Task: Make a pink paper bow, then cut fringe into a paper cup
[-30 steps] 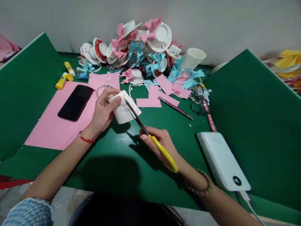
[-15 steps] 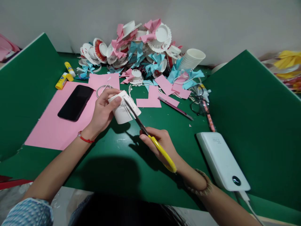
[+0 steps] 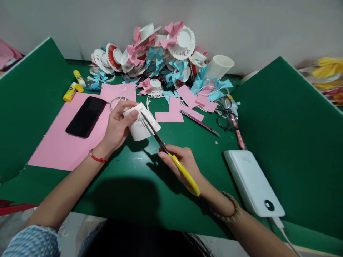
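Observation:
My left hand (image 3: 120, 123) grips a white paper cup (image 3: 139, 130) by its side, thumb on top, above the green table. Yellow-handled scissors (image 3: 184, 174) are in my right hand (image 3: 182, 162); their blades lie across the cup's wall, where narrow slits show. My fingers inside the scissor handles are partly hidden. Behind my left hand are a black phone (image 3: 86, 117) and a large pink paper sheet (image 3: 59, 137). A slim utility knife (image 3: 199, 123) lies beyond the scissors, beside cut pink paper pieces (image 3: 174, 110).
A heap of finished cup crafts with pink and blue bows (image 3: 160, 53) stands against the wall near stacked paper cups (image 3: 219, 67). Glue sticks (image 3: 70, 92) sit at the left, glasses (image 3: 227, 120) and a white power bank (image 3: 253, 182) at the right. Green panels (image 3: 292, 142) flank the table.
Almost nothing differs. The scissors' handles have shifted very slightly to the left; the cup and my left hand keep their place.

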